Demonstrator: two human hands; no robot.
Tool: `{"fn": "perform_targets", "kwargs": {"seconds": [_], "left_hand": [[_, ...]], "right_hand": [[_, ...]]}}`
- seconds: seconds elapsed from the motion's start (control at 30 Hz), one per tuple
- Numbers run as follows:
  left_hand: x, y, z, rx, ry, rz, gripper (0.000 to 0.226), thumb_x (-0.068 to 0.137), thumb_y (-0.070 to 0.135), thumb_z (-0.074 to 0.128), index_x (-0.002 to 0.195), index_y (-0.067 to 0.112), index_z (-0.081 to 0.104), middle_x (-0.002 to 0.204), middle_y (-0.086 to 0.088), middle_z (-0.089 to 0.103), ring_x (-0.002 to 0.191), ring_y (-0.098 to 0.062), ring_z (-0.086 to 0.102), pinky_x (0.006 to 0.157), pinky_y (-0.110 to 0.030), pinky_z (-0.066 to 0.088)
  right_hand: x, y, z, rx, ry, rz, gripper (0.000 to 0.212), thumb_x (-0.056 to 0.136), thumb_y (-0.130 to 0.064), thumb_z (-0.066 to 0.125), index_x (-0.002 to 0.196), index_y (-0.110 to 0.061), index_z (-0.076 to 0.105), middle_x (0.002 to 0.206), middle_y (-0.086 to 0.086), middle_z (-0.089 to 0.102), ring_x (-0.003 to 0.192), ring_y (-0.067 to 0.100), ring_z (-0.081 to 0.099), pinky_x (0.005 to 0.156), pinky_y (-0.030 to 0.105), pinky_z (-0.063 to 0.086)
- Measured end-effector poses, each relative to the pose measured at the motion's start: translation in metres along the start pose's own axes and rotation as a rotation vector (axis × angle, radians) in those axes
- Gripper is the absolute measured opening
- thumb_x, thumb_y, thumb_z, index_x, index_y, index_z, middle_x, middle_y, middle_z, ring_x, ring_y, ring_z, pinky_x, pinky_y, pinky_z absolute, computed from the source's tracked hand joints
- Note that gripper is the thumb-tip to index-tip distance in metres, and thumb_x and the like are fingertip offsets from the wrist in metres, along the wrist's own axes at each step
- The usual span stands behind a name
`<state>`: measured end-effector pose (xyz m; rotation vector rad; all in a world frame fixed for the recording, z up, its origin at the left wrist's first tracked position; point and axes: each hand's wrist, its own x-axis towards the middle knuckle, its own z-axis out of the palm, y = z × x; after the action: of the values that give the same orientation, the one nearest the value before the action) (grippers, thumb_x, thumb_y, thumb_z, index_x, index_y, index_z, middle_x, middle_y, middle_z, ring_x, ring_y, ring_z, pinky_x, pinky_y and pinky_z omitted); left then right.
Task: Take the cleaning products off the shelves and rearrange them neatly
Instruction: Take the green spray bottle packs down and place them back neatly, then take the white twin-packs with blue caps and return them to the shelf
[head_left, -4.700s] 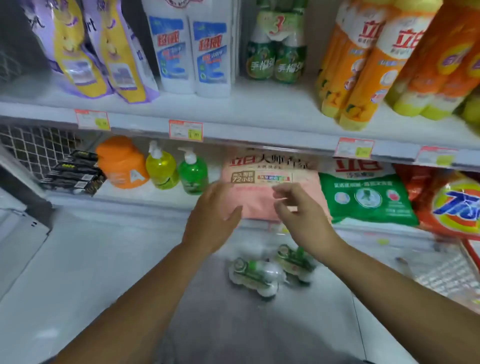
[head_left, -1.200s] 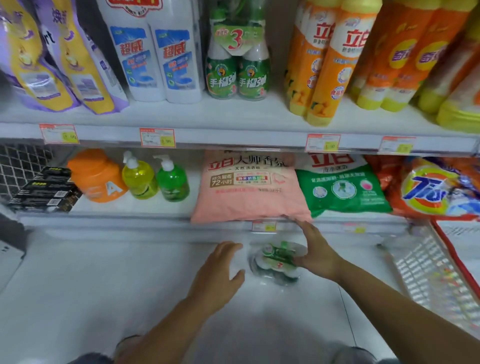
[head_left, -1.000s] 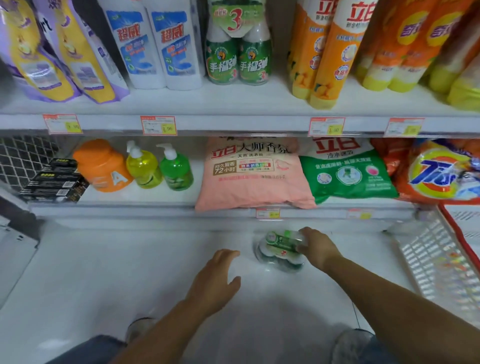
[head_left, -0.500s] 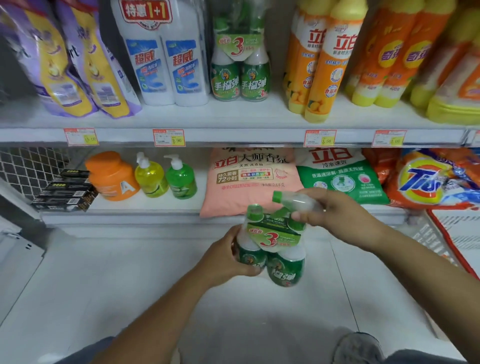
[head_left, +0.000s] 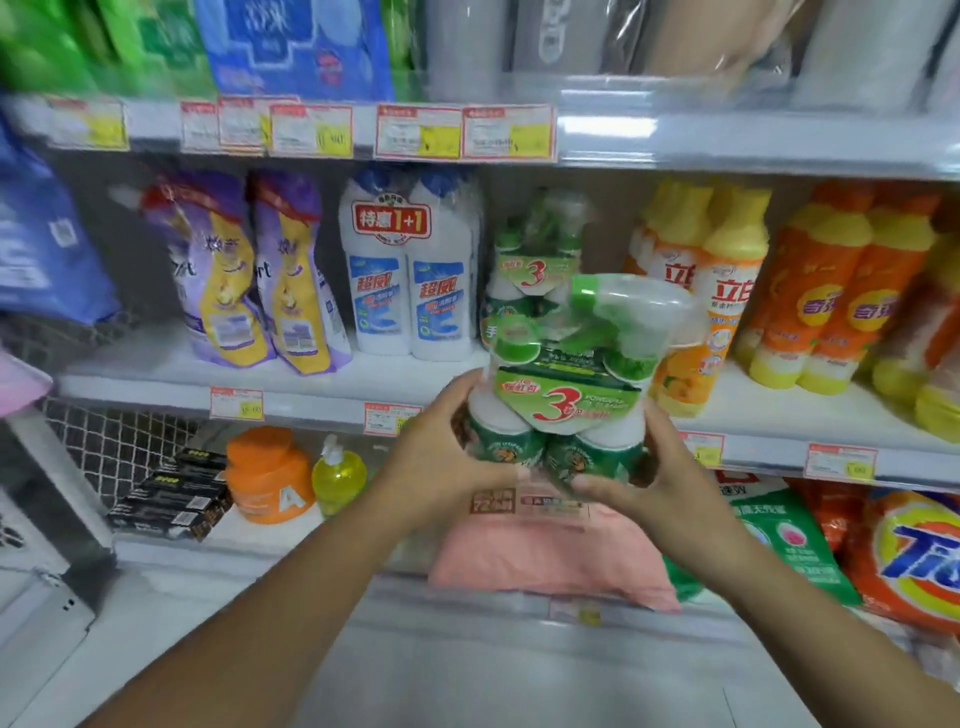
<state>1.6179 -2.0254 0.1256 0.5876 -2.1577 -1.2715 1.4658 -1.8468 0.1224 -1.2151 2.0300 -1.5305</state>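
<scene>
I hold a shrink-wrapped pack of green spray bottles (head_left: 569, 395) with a big red "3" on its label, upright in front of the middle shelf (head_left: 311, 387). My left hand (head_left: 441, 462) grips its lower left side. My right hand (head_left: 654, 467) grips its lower right side, fingers curled under the bottles. A matching green pack (head_left: 524, 270) stands on the shelf just behind it, partly hidden. White twin bottles (head_left: 410, 280) stand to its left, yellow-capped orange bottles (head_left: 711, 291) to its right.
Purple refill pouches (head_left: 249, 275) lean at the shelf's left. The lower shelf carries an orange tub (head_left: 267, 478), a yellow pump bottle (head_left: 337, 478), black boxes (head_left: 171, 499), a pink bag (head_left: 556, 561), a green bag (head_left: 779, 545) and a Tide bag (head_left: 914, 561). The white floor (head_left: 467, 675) lies below.
Both hands have lifted the green pack from in front of the lower shelf up to the middle shelf's level. My right hand shifted from the pack's top to its lower side. The view tilted up.
</scene>
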Motion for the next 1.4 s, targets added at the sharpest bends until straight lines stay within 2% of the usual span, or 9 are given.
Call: {"fn": "perform_targets", "kwargs": {"seconds": [0.13,0.3,0.47,0.7,0.8,1.0,1.1,1.27,1.4], "left_hand": [[0.061,0.011,-0.018,0.054,0.016,0.07,0.1,0.053,0.041,0.093,0.139,0.039,0.042,0.124,0.02,0.063,0.113,-0.001,0.061,0.101,-0.034,0.05],[0.113,-0.007,-0.013,0.064,-0.007,0.047,0.093,0.062,0.025,0.093,0.138,0.032,0.04,0.123,0.016,0.062,0.112,-0.003,0.06,0.101,-0.031,0.049],[0.138,-0.026,-0.004,0.081,-0.032,-0.019,0.09,0.065,0.028,0.091,0.138,0.032,0.038,0.122,0.015,0.06,0.109,-0.003,0.059,0.089,-0.018,0.046],[0.137,-0.043,0.011,0.303,0.06,0.012,0.078,0.074,0.051,0.08,0.136,0.029,0.04,0.121,0.012,0.061,0.108,-0.011,0.061,0.093,-0.034,0.05],[0.138,-0.046,0.019,0.524,0.149,-0.003,0.085,0.076,0.07,0.066,0.142,0.027,0.034,0.129,0.001,0.058,0.115,-0.021,0.056,0.092,-0.045,0.051],[0.122,-0.05,0.01,0.599,0.157,0.015,0.079,0.091,0.061,0.054,0.152,0.019,0.028,0.145,-0.007,0.044,0.133,-0.024,0.037,0.106,-0.038,0.038],[0.111,-0.062,-0.022,0.512,0.316,0.036,0.072,0.094,0.047,0.057,0.153,0.017,0.029,0.15,-0.006,0.037,0.138,-0.023,0.033,0.11,-0.034,0.032],[0.125,-0.087,-0.078,0.386,0.43,-0.02,0.073,0.091,0.033,0.067,0.152,0.016,0.03,0.148,-0.009,0.037,0.138,-0.022,0.036,0.108,-0.027,0.031],[0.15,-0.099,-0.097,0.269,0.393,0.024,0.076,0.086,0.024,0.072,0.15,0.02,0.031,0.141,-0.003,0.047,0.132,-0.018,0.046,0.108,-0.031,0.039]], "right_hand": [[0.06,-0.015,-0.002,-0.024,0.086,-0.089,0.086,0.076,-0.02,0.084,0.136,-0.038,0.026,0.132,-0.013,0.054,0.121,-0.001,0.052,0.091,0.01,0.043],[0.113,0.001,0.002,-0.063,0.039,-0.073,0.083,0.084,-0.016,0.077,0.147,-0.029,0.023,0.134,-0.011,0.052,0.124,0.008,0.052,0.105,0.033,0.046],[0.138,0.017,0.003,-0.114,-0.013,-0.045,0.08,0.09,-0.019,0.071,0.149,-0.032,0.018,0.136,-0.012,0.049,0.123,0.008,0.05,0.101,0.028,0.043],[0.147,0.031,0.01,-0.186,0.047,0.0,0.079,0.094,-0.022,0.065,0.154,-0.029,0.012,0.133,-0.013,0.047,0.118,0.007,0.049,0.076,0.003,0.039],[0.152,0.03,0.011,-0.219,0.088,-0.014,0.079,0.094,-0.021,0.065,0.154,-0.027,0.014,0.131,-0.01,0.046,0.117,0.008,0.048,0.07,0.007,0.038],[0.141,0.018,0.022,-0.367,0.247,0.03,0.083,0.092,-0.027,0.068,0.156,-0.02,0.015,0.142,-0.002,0.044,0.132,0.015,0.041,0.105,0.028,0.036],[0.107,0.003,0.052,-0.47,0.431,-0.332,0.066,0.095,-0.015,0.062,0.152,-0.016,0.029,0.141,-0.008,0.038,0.133,0.006,0.034,0.111,0.016,0.023],[0.135,-0.022,0.119,-0.213,0.037,-0.4,0.059,0.096,-0.013,0.058,0.143,-0.039,0.033,0.142,-0.022,0.039,0.133,-0.01,0.034,0.113,0.018,0.03],[0.188,-0.036,0.154,-0.015,0.106,-0.264,0.084,0.089,-0.01,0.065,0.146,-0.044,0.015,0.151,-0.007,0.037,0.137,0.005,0.039,0.112,0.022,0.036]]}}
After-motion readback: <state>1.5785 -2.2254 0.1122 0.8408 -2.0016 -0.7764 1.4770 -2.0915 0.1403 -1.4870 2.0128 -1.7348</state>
